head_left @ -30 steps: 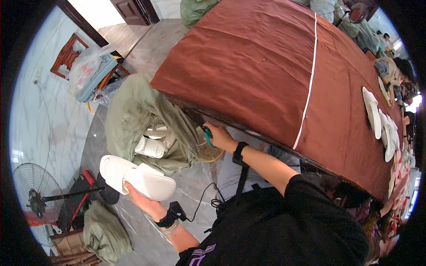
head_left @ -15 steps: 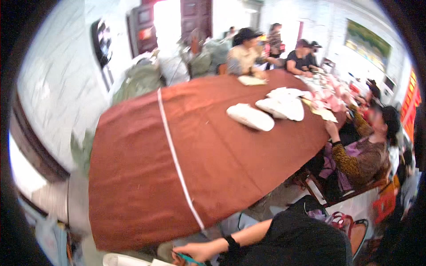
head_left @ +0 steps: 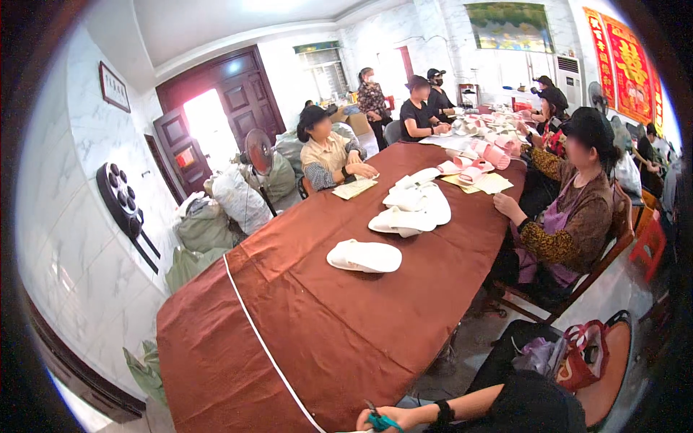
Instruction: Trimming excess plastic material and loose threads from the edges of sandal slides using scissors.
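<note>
My right hand [head_left: 406, 417] is at the lower edge, with a black band on its wrist. Its fingers are closed around a small tool with a teal handle [head_left: 384, 421] and a dark tip; the exact kind is too small to make out. Beside the hand is the near edge of the table under a reddish-brown cloth [head_left: 317, 325]. A white cord [head_left: 263, 345] runs across that cloth toward the hand. Farther off, a single white slipper [head_left: 364, 256] lies apart from a pile of white slippers [head_left: 415, 206]. My left hand is out of view.
Pink slippers [head_left: 491, 153] and yellowish sheets [head_left: 480, 182] lie farther along the table. People sit along both sides. Stuffed sacks [head_left: 242, 195] and a fan [head_left: 258, 151] stand at left. A chair with a red bag [head_left: 585, 357] is at right.
The view has lifted and swung, showing more of the room. My right hand now appears farther right at the lower edge, still holding the teal-handled tool. The white bundle beside it has left the view.
</note>
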`<state>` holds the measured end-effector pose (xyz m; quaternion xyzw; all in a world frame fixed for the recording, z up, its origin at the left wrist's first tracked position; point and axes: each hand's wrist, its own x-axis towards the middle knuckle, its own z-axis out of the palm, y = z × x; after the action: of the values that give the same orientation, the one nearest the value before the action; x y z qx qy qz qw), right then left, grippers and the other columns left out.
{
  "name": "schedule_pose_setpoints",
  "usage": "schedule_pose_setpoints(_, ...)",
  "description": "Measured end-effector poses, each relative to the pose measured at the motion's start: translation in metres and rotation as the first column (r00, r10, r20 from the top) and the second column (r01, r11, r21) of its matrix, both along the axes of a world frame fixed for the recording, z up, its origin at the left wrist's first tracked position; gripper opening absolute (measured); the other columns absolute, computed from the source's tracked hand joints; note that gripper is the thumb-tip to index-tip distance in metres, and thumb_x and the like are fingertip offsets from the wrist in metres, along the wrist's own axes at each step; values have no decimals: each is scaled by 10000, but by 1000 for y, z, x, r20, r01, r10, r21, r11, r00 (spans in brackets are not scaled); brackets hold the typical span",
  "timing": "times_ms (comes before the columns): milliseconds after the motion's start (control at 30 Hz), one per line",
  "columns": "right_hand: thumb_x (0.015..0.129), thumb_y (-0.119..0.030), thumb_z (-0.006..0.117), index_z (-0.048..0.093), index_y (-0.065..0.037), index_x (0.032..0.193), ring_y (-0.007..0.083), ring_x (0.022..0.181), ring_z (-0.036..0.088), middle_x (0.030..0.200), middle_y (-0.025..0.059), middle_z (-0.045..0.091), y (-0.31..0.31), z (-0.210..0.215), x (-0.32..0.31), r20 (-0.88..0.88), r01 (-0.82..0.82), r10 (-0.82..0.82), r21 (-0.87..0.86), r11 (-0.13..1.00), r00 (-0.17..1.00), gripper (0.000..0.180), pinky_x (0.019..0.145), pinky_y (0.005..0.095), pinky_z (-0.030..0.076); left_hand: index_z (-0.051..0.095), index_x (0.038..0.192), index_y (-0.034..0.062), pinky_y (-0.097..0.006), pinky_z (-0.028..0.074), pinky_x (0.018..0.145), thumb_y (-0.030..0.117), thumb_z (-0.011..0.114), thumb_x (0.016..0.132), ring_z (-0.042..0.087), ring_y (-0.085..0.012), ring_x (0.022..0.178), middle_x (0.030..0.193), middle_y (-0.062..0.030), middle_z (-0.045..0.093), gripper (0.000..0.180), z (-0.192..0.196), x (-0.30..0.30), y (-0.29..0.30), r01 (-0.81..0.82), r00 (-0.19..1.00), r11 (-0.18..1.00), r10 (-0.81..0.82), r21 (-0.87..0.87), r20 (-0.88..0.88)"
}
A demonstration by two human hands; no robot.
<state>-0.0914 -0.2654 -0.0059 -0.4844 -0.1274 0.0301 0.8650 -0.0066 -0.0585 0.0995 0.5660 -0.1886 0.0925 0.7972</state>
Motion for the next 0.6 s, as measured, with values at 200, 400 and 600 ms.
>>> schedule_pose_setpoints(200, 763, -84, 728, 507, -93, 1026, 82, 869, 502, 922, -10, 538, -11, -20, -8, 55, 180, -177, -52, 982, 983, 344, 751, 245, 421, 461, 1208, -29, -422, 471, 824, 207, 513, 897, 580, -326, 919, 1067, -201, 585, 394, -3, -9, 0, -90, 996, 994, 88, 66, 34)
schedule_pose_setpoints(400, 782, -169, 724, 513, -91, 998, 85, 845, 487, 889, -19, 525, -12, 7, -22, 133, 336, -313, -217, 916, 940, 312, 736, 255, 416, 447, 1194, -45, -417, 488, 766, 260, 493, 922, 578, -304, 890, 1034, -187, 590, 411, -44, -7, 31, -394, 915, 812, 300, 431, 271)
schedule_pose_setpoints(600, 836, -335, 654, 498, -65, 984, 136, 769, 534, 822, 60, 556, -13, 23, -21, 212, 403, -345, -564, 721, 914, 345, 682, 295, 441, 534, 1068, -60, -401, 491, 720, 325, 583, 860, 576, -275, 826, 953, -177, 581, 441, -81, -2, 10, -601, 784, 768, 513, 223, 349)
